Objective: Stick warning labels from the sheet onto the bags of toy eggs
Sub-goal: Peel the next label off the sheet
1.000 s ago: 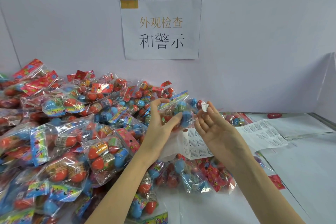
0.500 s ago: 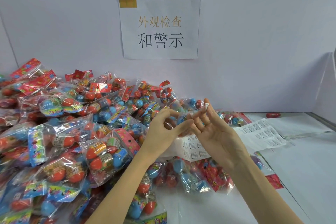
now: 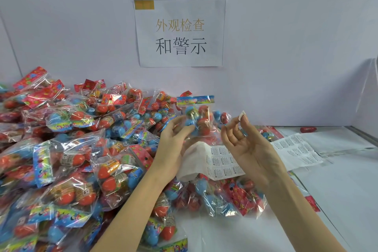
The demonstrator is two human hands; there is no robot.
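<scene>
1. L hand (image 3: 173,139): a clear bag of toy eggs (image 3: 196,116) is gripped from below, held upright above the desk (image 3: 337,190), blue header strip on top.
2. R hand (image 3: 251,149): one small white warning label (image 3: 242,114) is pinched at the fingertips, raised just right of the held bag, not touching it; palm is turned up, other fingers loosely curled.
3. Label sheet (image 3: 223,161): seen lying below and between the two hands, w/ rows of printed labels; part is draped over loose bags. A 2nd printed sheet (image 3: 296,149) is laid further right, toward the desk's right edge.
4. Pile of bagged eggs (image 3: 71,149): heaped over the desk's left side up to the back wall; more bags (image 3: 231,196) are spread under the R forearm.
5. Back wall: a paper sign (image 3: 180,32) w/ Chinese text is stuck above the pile.
6. One red egg (image 3: 308,129) is seen alone near the desk's back right corner.
</scene>
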